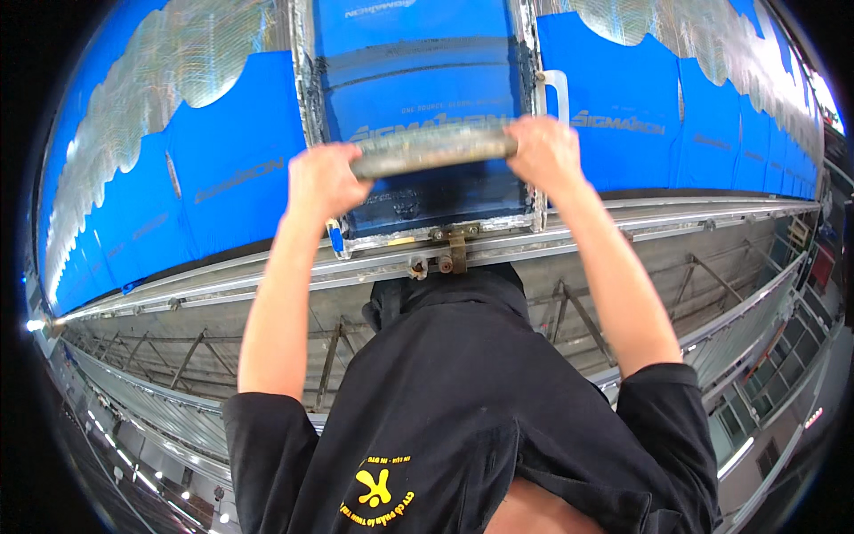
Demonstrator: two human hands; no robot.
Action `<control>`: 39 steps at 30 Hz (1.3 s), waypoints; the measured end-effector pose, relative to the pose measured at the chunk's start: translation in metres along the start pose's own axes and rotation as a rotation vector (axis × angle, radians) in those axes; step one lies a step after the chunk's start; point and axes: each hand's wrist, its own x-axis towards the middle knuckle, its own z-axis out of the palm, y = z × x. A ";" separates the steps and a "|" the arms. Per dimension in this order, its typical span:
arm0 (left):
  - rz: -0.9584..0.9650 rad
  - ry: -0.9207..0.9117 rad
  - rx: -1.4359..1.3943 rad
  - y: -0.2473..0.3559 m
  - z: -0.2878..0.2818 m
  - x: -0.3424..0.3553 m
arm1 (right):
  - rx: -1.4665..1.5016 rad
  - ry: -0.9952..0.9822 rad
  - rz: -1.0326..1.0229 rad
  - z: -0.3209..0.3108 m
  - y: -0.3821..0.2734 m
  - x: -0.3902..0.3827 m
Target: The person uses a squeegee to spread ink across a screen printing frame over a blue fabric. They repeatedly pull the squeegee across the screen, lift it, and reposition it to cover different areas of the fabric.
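A blurred long, flat bar (431, 153), greyish and stained like a squeegee, is held crosswise between my two hands. My left hand (325, 178) is closed on its left end, and my right hand (544, 153) grips the right end, a little higher. The bar is over a screen (409, 71) with blue mesh, dark ink beneath the bar and a stained metal frame. A white handle (557, 93) sticks out from the frame's right side. A rusty clamp bracket (457, 251) is at the frame's near edge.
A long table (222, 214) covered in blue sheeting, with wavy silvery patches, stretches left and right under the screen. A metal rail (667, 222) runs along its near edge, just in front of my body. Metal trusswork (187, 356) and walkway-like grey surfaces lie below, on both sides.
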 end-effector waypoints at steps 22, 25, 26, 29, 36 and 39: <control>0.314 0.381 -0.100 0.064 0.068 -0.103 | 1.310 0.581 0.447 0.035 0.082 0.078; 0.323 0.456 -0.175 0.031 0.052 -0.127 | 1.264 0.571 0.456 -0.009 0.016 0.069; 0.315 0.439 -0.175 0.014 0.047 -0.130 | 1.269 0.596 0.422 0.000 0.004 0.076; 0.272 0.437 -0.195 -0.039 0.037 -0.144 | 1.267 0.612 0.371 0.019 -0.050 0.092; 0.138 0.285 -0.132 -0.184 0.009 -0.188 | 1.403 0.637 0.396 0.069 -0.224 0.108; 0.117 0.294 -0.139 -0.235 0.016 -0.211 | 1.455 0.553 0.456 0.072 -0.286 0.118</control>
